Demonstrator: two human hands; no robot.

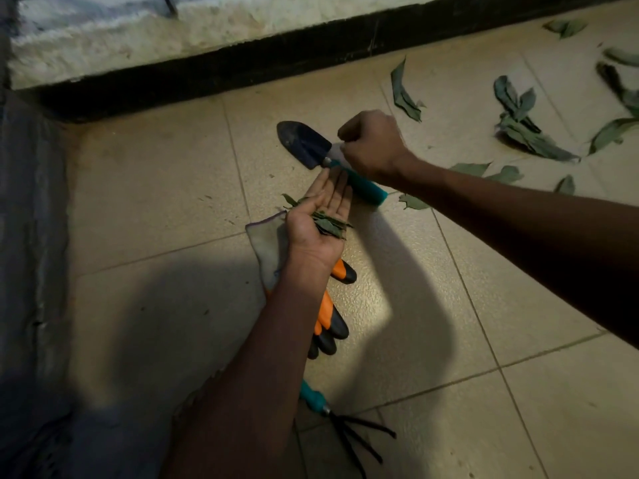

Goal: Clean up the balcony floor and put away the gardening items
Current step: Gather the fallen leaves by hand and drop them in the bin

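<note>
My left hand [320,219] lies palm up with straight fingers, carrying a small heap of green leaf scraps [328,223]. My right hand [370,143] hovers over the trowel [304,143] with curled fingers; whether it holds anything is hidden. The trowel has a dark blade and a teal handle [366,188] and lies on the tiled floor. An orange, black and grey gardening glove [332,305] lies under my left forearm. A teal-handled hand rake [332,413] lies near the bottom of the view.
Several green leaves [525,133] are scattered over the tiles at the right, one more [404,91] near the wall. A black skirting strip [242,63] runs along the pale wall ahead. A dark grey surface [31,236] borders the left side.
</note>
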